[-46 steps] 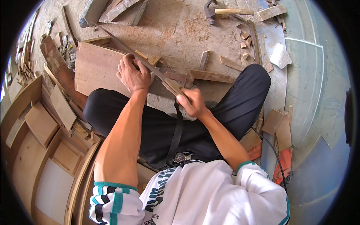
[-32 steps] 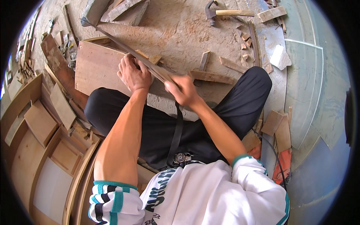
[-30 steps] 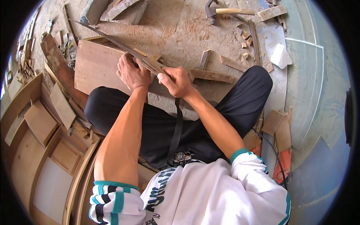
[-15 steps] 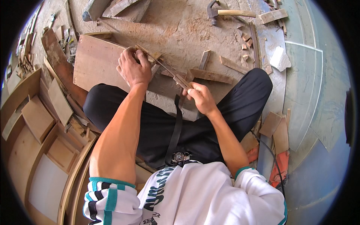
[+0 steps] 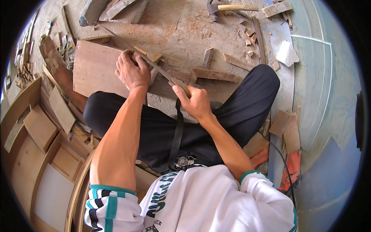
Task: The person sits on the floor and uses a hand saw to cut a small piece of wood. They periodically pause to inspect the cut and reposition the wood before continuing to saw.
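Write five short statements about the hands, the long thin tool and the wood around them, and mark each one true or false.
1. The right hand grips the near end of the long thin tool. True.
2. The left hand lies flat on the person's knee. False: it presses a small wood piece on the brown board.
3. A hammer lies at the top of the view. True.
4. Both hands hold the hammer. False: neither touches it.
5. The person wears black trousers. True.

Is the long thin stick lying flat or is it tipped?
Tipped. The long thin stick slants from the right hand, which grips its near end, past the left hand pressing it on a small wood block.
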Available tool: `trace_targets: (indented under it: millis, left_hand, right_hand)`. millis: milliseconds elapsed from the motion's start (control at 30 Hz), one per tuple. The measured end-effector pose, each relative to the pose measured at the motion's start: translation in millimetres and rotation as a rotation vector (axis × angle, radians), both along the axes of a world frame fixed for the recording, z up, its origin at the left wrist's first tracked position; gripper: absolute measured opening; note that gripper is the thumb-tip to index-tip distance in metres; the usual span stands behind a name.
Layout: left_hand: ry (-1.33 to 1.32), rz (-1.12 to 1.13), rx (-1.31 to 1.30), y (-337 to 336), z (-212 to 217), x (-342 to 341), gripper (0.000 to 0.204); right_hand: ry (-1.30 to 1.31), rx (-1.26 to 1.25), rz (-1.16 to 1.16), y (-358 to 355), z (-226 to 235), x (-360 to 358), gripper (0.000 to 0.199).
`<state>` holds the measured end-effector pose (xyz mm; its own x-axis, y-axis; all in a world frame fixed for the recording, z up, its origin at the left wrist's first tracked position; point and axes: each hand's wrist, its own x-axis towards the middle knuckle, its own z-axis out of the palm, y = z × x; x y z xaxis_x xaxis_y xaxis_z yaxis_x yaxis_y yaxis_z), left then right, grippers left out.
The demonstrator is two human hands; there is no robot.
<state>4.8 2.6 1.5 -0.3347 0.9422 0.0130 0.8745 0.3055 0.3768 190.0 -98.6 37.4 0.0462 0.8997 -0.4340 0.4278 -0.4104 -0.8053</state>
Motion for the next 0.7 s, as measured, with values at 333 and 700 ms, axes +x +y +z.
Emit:
trace_targets:
  millis: [333, 700]
  left_hand:
    - [0.036, -0.008, -0.003, 0, 0, -1, 0.024]
    - [0.028, -0.029, 0.011, 0, -2, -2, 0.023]
  right_hand:
    - [0.022, 0.091, -0.01, -4, -17, -3, 0.052]
    - [0.048, 0.14, -0.018, 7, -24, -8, 0.052]
